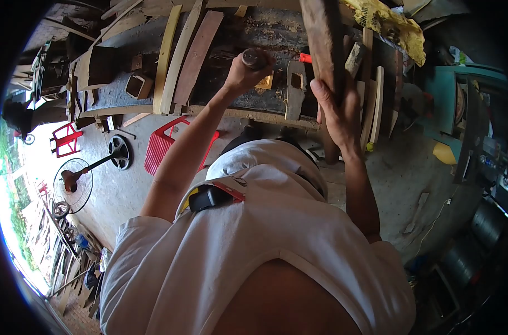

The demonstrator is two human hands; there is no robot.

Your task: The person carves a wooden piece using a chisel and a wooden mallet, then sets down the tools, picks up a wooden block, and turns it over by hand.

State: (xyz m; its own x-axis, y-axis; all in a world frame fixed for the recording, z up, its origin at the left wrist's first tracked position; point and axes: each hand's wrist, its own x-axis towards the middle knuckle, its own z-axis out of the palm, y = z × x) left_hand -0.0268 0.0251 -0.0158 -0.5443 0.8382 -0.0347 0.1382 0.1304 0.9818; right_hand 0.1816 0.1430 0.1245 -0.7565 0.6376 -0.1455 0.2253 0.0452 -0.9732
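Observation:
My left hand (244, 77) is closed round an upright tool that looks like a chisel (254, 58); its round handle end points up at me, and its lower part is hidden. Just beside that fist, a pale, freshly cut patch of wood (265, 81) shows on the bench. My right hand (341, 114) grips a thick, rough wooden stick (321, 42), which rises past the top of the view and is slightly blurred. Between the hands lies a short wooden piece (295, 92) with a cut hole. A small red object (305, 58) is close to the stick.
Long wooden strips (198, 58) lie across the dark workbench (237, 103) at left, more boards at right. A hollow block (138, 86) sits near its left end. On the floor are a red stool (162, 146) and a standing fan (73, 184). A teal machine (441, 100) stands right.

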